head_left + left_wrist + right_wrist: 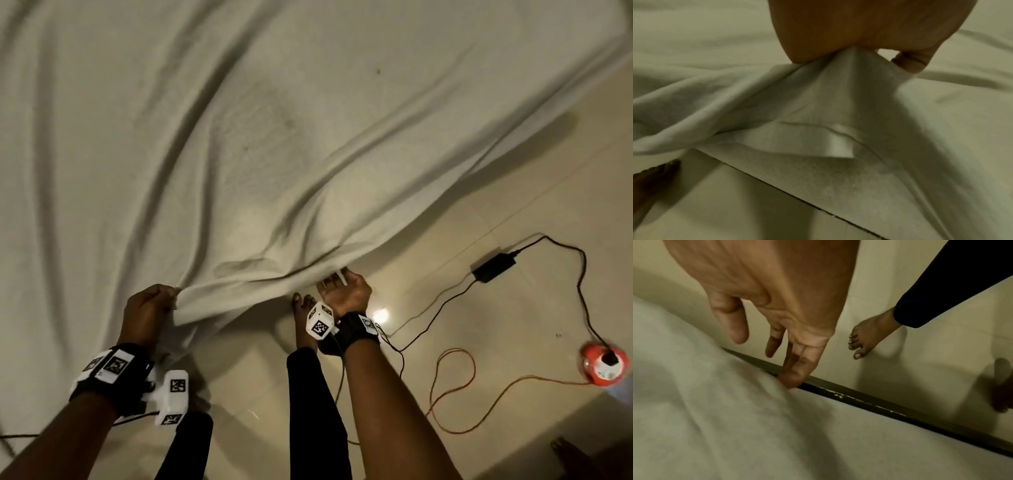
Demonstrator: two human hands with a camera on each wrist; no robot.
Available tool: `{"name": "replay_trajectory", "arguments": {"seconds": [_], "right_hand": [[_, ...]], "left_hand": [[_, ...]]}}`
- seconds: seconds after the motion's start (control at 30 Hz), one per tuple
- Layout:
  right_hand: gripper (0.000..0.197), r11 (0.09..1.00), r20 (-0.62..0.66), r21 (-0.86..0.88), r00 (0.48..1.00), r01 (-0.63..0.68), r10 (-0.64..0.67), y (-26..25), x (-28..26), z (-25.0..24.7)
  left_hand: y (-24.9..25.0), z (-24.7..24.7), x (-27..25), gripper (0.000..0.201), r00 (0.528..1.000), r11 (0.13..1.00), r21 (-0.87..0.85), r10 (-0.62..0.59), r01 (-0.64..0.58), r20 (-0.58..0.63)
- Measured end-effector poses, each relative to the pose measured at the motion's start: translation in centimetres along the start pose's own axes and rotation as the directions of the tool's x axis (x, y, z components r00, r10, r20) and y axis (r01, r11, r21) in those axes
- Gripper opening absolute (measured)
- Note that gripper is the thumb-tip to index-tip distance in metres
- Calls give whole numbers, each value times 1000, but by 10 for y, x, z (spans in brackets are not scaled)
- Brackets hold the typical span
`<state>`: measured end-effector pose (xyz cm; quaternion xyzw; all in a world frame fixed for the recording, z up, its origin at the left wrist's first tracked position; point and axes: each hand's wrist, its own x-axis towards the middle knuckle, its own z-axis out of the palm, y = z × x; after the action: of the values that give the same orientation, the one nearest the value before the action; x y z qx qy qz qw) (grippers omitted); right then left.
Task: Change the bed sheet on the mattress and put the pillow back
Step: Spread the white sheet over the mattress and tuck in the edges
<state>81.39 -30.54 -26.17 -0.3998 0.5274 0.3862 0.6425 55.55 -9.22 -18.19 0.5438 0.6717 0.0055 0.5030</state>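
A creased white bed sheet (239, 137) covers the mattress and fills most of the head view. Its near edge hangs over the tiled floor. My left hand (150, 308) grips a bunched fold of that edge; in the left wrist view the hand (859, 40) pinches the sheet (838, 91) up into a peak. My right hand (342, 287) is palm up at the sheet's edge further right. In the right wrist view its fingers (793, 374) are straight, and the tips touch the sheet (735, 418) beside the dark bed frame strip (890, 405). No pillow is in view.
On the floor at the right lie a black power adapter (493, 269) with black cables, an orange cord (452, 377) and a red round socket reel (604, 365). My bare feet (303, 308) stand close to the bed; one foot (865, 340) shows beside the frame.
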Motion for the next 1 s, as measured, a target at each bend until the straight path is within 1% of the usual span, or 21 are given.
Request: {"name": "replay_trajectory", "arguments": {"seconds": [0.07,0.1,0.17,0.23,0.27,0.33,0.37,0.4,0.43,0.47,0.5,0.57,0.63,0.7,0.77,0.83,0.87,0.9,0.93,0.97,1.0], "right_hand": [[40,999,-9,-20,999,-32,31,14,-2,7],[45,998,-1,-48,999,-48,48,18,-4,12],[55,994,73,-82,994,-73,79,19,-9,13],[70,995,158,-65,984,-75,85,11,-16,9],[74,996,191,-67,978,-67,79,5,-18,4],[68,989,202,-140,977,-42,70,-8,-18,-13],[56,963,171,-267,985,26,21,-15,-15,-23],[44,893,65,-437,994,104,-84,-23,-14,-33],[35,849,-88,-518,981,102,-171,-31,-7,-46],[34,831,-196,-545,947,110,-253,-38,-4,-57],[40,807,-246,-578,918,117,-310,-43,-3,-66],[46,739,-264,-664,890,111,-371,-49,-3,-71],[31,636,-194,-755,871,161,-452,-49,-7,-54],[14,514,2,-793,845,328,-535,-51,-8,-22],[26,419,174,-771,792,479,-585,-58,-9,22],[52,323,242,-763,711,560,-660,-75,13,62],[65,246,227,-815,679,525,-698,-85,21,82],[74,162,231,-866,667,472,-708,-101,36,91],[71,86,254,-898,667,432,-700,-111,39,101],[58,29,294,-906,677,422,-675,-121,38,110],[44,8,321,-898,668,440,-671,-124,30,112]], "left_hand": [[1,0,-3,15,996,997,74,-1,-6,94],[0,-1,-6,17,988,992,125,-7,-13,155],[-9,-1,-9,21,971,986,169,-54,14,234],[-17,6,-15,23,961,985,162,-98,57,257],[-20,11,-20,20,955,983,178,-94,44,283],[-25,23,-29,28,927,971,238,-95,5,364],[-28,29,-33,33,912,956,293,-109,-13,396],[-31,34,-37,33,904,916,397,-122,-55,409],[-35,39,-41,27,907,851,513,-124,-112,403],[-35,42,-45,20,918,789,597,-117,-147,380],[-37,44,-48,13,930,760,634,-116,-144,350],[-39,47,-51,8,950,767,634,-116,-99,289],[-39,47,-48,9,968,746,660,-87,-93,235],[-34,49,-44,9,978,705,696,-19,-135,209],[-22,52,-37,11,983,693,701,71,-171,169],[-12,53,-25,19,984,736,653,130,-180,124],[-6,54,-18,24,985,765,621,135,-173,108],[-3,56,-11,29,988,793,589,113,-156,109],[1,58,-5,33,991,820,559,75,-124,110],[4,59,1,34,994,850,521,29,-82,108],[5,61,6,35,994,876,481,-13,-41,109]]}}
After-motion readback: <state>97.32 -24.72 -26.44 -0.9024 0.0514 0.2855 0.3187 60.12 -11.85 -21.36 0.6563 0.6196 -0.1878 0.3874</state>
